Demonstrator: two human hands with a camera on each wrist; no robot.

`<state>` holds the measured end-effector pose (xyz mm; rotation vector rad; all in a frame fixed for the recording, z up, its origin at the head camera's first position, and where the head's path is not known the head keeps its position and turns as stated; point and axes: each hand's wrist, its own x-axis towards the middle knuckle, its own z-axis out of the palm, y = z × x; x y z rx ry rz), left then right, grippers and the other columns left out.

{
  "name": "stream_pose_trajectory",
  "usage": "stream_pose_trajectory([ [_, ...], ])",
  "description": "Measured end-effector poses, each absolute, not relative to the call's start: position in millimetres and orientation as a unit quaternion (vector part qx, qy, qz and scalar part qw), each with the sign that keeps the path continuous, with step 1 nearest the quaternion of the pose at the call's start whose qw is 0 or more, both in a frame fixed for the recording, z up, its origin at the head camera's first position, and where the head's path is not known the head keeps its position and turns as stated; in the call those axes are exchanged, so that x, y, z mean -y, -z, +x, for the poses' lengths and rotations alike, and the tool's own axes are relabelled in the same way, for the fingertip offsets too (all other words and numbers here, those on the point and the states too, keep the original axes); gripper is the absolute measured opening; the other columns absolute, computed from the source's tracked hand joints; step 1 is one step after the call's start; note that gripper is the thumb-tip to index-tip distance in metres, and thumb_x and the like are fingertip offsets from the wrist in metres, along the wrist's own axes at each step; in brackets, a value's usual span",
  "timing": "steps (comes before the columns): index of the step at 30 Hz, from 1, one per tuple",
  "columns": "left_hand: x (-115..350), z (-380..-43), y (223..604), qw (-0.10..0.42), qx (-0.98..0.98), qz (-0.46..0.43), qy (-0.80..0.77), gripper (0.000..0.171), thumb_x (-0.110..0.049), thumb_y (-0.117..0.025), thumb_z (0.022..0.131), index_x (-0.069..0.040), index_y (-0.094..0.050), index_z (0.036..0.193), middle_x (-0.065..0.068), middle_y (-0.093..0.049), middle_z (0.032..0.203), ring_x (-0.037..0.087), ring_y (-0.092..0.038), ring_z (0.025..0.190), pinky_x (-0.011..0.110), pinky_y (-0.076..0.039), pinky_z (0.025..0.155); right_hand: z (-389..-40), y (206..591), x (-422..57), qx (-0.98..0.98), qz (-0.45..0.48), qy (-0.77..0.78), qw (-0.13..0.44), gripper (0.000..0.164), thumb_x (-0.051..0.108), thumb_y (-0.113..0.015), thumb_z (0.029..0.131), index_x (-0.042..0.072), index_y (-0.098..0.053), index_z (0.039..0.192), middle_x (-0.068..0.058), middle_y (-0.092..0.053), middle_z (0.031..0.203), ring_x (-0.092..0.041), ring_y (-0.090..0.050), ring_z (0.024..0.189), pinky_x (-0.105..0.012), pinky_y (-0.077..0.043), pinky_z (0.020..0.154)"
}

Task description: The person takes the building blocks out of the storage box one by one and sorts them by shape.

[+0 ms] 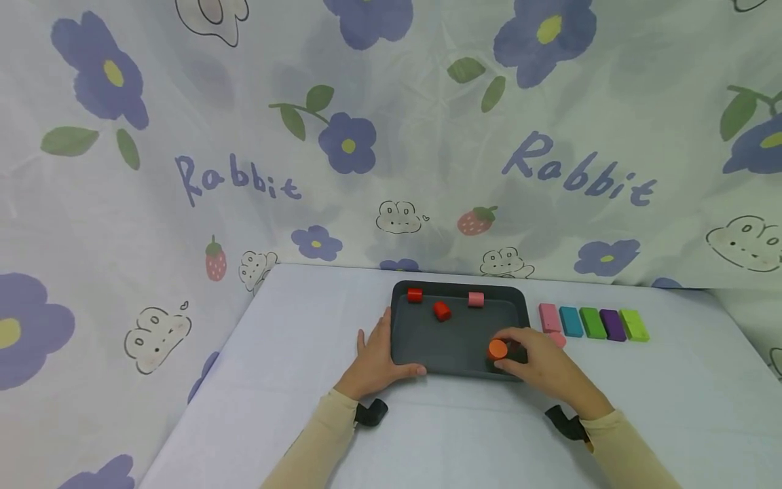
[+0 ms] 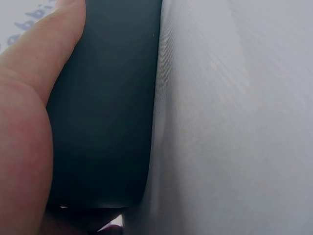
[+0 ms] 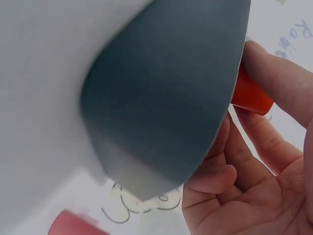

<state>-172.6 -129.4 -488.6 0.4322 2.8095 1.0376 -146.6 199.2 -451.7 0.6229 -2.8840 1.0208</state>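
A dark grey tray lies on the white table. My left hand spans its near left corner, fingers straight along the left side and thumb along the front edge. The left wrist view has the thumb against the tray wall. Over the near right corner, my right hand pinches an orange cylinder between thumb and fingers. That cylinder is partly hidden behind the tray wall in the right wrist view. Two red cylinders and a pink cylinder lie toward the tray's back.
Right of the tray stands a row of blocks: pink, blue, green, purple and yellow-green. A round pink piece sits by the right hand. Patterned cloth hangs behind the table.
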Motion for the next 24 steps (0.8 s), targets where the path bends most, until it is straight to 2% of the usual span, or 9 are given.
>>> stream_pose_trajectory([
  [9, 129, -173, 490, 0.056, -0.928, 0.143, -0.339, 0.133, -0.060, -0.083, 0.074, -0.003, 0.001, 0.161, 0.014, -0.014, 0.167, 0.031, -0.018, 0.152, 0.065, 0.006, 0.117, -141, 451, -214, 0.929, 0.191, -0.317, 0.031, 0.035, 0.018, -0.084, 0.083, 0.010, -0.071, 0.114, -0.002, -0.071, 0.110, -0.020, -0.063, 0.096, -0.048, -0.056, 0.085],
  [13, 129, -172, 490, 0.056, -0.928, 0.143, -0.340, 0.133, -0.060, -0.083, 0.074, -0.003, 0.000, 0.161, 0.014, -0.015, 0.167, 0.031, -0.019, 0.152, 0.065, 0.007, 0.117, -139, 450, -219, 0.932, 0.179, -0.314, 0.028, 0.035, 0.020, -0.084, 0.083, 0.011, -0.071, 0.114, -0.002, -0.071, 0.109, -0.017, -0.058, 0.089, -0.040, -0.054, 0.076],
  [17, 129, -173, 490, 0.057, -0.928, 0.142, -0.341, 0.133, -0.060, -0.083, 0.074, -0.004, 0.000, 0.161, 0.013, -0.014, 0.167, 0.030, -0.018, 0.152, 0.064, 0.007, 0.117, -138, 450, -224, 0.936, 0.158, -0.315, 0.022, 0.034, 0.020, -0.084, 0.083, 0.013, -0.072, 0.114, 0.003, -0.068, 0.100, -0.016, -0.054, 0.084, -0.030, -0.046, 0.067],
  [20, 129, -173, 491, 0.054, -0.927, 0.144, -0.342, 0.132, -0.059, -0.083, 0.074, -0.003, -0.001, 0.161, 0.013, -0.014, 0.167, 0.030, -0.019, 0.152, 0.065, 0.006, 0.117, -138, 451, -229, 0.936, 0.149, -0.317, 0.025, 0.033, 0.017, -0.084, 0.082, 0.013, -0.072, 0.113, 0.006, -0.066, 0.094, -0.017, -0.055, 0.084, -0.028, -0.045, 0.067],
  [24, 129, -173, 491, 0.053, -0.927, 0.144, -0.343, 0.132, -0.060, -0.083, 0.074, -0.003, -0.001, 0.161, 0.013, -0.014, 0.167, 0.030, -0.019, 0.152, 0.065, 0.006, 0.117, -138, 453, -234, 0.934, 0.152, -0.322, 0.031, 0.032, 0.014, -0.083, 0.082, 0.012, -0.071, 0.112, 0.006, -0.066, 0.094, -0.018, -0.057, 0.087, -0.033, -0.049, 0.070],
])
